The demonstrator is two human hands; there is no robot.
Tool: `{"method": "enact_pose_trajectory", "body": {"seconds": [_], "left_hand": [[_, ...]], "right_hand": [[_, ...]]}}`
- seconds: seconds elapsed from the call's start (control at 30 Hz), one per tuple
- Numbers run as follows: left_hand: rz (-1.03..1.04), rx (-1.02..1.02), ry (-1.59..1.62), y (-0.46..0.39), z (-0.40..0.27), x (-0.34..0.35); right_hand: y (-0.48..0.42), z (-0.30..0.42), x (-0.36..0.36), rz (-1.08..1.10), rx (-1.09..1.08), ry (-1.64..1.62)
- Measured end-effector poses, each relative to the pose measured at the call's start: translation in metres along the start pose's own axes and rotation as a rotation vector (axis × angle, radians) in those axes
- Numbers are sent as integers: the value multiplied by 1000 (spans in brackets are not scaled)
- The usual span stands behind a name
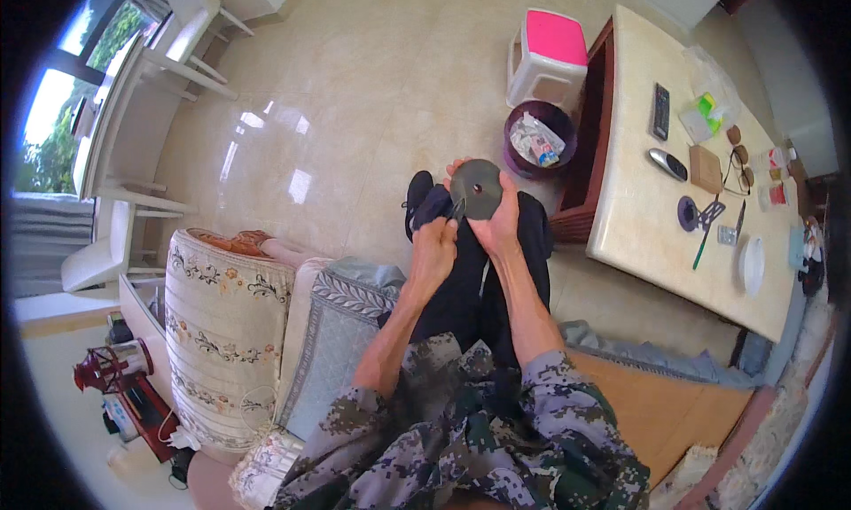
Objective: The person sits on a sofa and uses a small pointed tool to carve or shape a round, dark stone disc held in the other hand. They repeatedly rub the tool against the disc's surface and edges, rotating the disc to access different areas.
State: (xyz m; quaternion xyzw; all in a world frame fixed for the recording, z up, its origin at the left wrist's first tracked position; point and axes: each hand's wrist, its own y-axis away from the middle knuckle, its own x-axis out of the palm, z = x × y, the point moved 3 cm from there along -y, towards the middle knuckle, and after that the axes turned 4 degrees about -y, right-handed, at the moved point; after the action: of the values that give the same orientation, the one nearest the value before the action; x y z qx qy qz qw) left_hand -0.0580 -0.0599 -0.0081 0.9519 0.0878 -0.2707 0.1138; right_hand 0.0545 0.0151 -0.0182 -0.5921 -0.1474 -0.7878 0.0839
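A dark grey-green round disc (480,201) with a small hole at its centre lies above my lap. My right hand (500,227) supports it from below, with the thumb along its right edge and fingertips showing past its upper left edge. My left hand (435,244) is closed at the disc's lower left edge, pinching a small, thin dark thing whose kind I cannot tell. Both forearms come out of camouflage-patterned sleeves. Beneath the hands are my legs in dark trousers (459,291) and a black shoe (419,194).
A purple bin (515,164) with wrappers stands ahead, beside a pink-topped stool (522,78). On the right, a table (638,178) carries a remote control (660,111), eyeglasses (734,168), a spatula (706,227) and a white bowl (751,265). A patterned, cloth-covered seat (226,337) is at left.
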Motion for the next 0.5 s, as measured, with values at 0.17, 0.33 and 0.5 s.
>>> {"method": "enact_pose_trajectory", "body": {"seconds": [0.17, 0.33, 0.5], "left_hand": [[-37, -4, 14, -17, -23, -5], [-39, -30, -10, -18, -14, -6], [-1, 26, -37, 16, -5, -1]], "right_hand": [[8, -1, -4, -18, 23, -18], [6, -1, -1, -3, 2, 32], [10, 0, -1, -60, 27, 24]]}}
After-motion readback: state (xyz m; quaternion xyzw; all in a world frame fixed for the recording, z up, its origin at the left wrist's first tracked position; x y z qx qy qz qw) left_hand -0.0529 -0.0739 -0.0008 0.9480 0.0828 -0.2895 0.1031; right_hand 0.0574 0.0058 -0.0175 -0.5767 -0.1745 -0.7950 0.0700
